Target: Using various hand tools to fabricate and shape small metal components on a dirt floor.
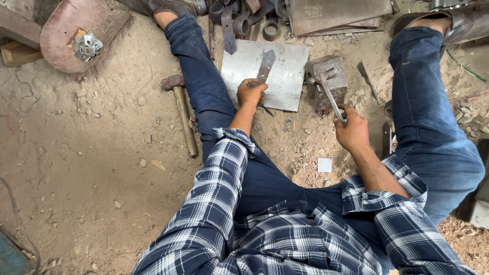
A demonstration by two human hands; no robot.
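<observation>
Far left, on sandy ground (91, 153): rounded reddish metal plate (71, 30) carrying a small heap of bright metal brackets (85, 45). Right of it, just beside the left trouser leg: hammer (182, 114) with wooden handle, head pointing away. Centre, between the spread legs: flat grey metal sheet (285, 71) lying on the sand, with a narrow metal strip (266, 65) laid across it at a slant. Left hand (250, 92) curled into a loose fist at the sheet's near edge, fingers closed around the lower end of the strip. Behind the sheet: clutter of rusty rings and bars (244, 20). Right of the sheet, touching its edge: rusted metal block (326, 81). Right hand (351, 131) closed around the near end of a thin flat metal bar (331, 99), far end resting on the block. Near foreground: small pale square plate (324, 165) on the sand.
</observation>
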